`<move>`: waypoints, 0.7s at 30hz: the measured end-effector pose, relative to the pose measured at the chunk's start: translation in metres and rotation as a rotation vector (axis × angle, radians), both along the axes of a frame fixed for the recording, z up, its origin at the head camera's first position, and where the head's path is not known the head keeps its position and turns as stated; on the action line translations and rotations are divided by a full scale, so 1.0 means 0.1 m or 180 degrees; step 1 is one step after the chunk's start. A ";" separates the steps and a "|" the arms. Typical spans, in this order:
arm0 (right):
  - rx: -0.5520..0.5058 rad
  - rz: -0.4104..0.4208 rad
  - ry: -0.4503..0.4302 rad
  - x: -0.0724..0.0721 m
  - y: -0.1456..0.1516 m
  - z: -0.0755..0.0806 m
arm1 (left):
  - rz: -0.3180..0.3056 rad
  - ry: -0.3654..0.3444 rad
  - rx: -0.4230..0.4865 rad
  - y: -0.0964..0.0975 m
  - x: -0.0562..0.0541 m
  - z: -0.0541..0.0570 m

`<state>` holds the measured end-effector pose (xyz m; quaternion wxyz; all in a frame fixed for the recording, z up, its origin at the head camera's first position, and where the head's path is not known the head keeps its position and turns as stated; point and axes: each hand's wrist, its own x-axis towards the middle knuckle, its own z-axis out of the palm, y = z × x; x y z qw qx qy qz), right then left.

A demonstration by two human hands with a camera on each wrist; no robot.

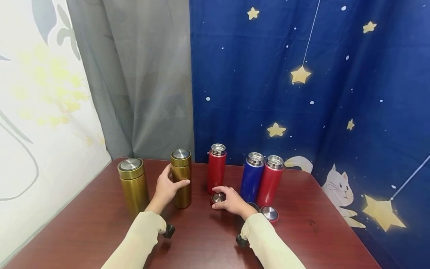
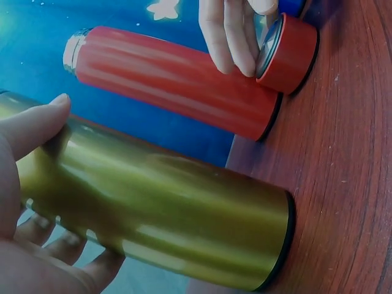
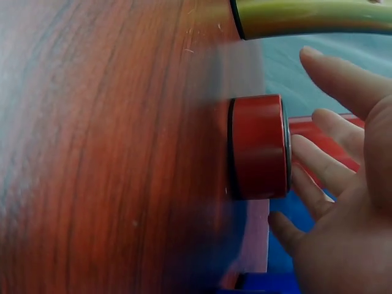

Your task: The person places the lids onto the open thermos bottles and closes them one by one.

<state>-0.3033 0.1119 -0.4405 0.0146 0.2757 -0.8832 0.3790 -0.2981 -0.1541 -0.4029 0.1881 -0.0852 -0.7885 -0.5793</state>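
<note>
My left hand (image 1: 166, 187) holds a gold thermos bottle (image 1: 183, 196), thumb on the near side and fingers round the far side. Its cap (image 1: 180, 157) is on, and its base is at the table. Just over a red bottle lid (image 3: 257, 147) is my right hand (image 1: 233, 201), with thumb and fingers spread apart and fingertips close to the lid's metal top. That lid stands on the table in front of a red thermos bottle (image 1: 216, 168), upright and uncapped, its steel neck bare.
A second capped gold bottle (image 1: 134, 190) stands at the left. On the right, an uncapped blue bottle (image 1: 251, 183) and another uncapped red bottle (image 1: 270, 185) stand side by side. In front of them lie a red lid (image 1: 270, 213) and a partly hidden dark lid (image 1: 253, 206). Curtains hang behind the table.
</note>
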 end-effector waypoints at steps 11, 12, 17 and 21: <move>0.0098 -0.0043 0.0146 0.01 0.00 -0.02 | 0.0398 -0.0077 0.0000 -0.03 0.01 0.04; 0.0095 -0.0038 0.0142 0.01 0.00 -0.02 | 0.0419 -0.0087 -0.0008 -0.04 0.01 0.04; 0.0122 -0.0075 0.0051 0.01 0.01 -0.03 | 0.0485 -0.0112 -0.0075 -0.07 0.00 0.04; 0.0205 -0.0097 -0.0007 0.01 0.02 -0.06 | 0.0551 -0.0075 -0.0095 -0.08 -0.01 0.03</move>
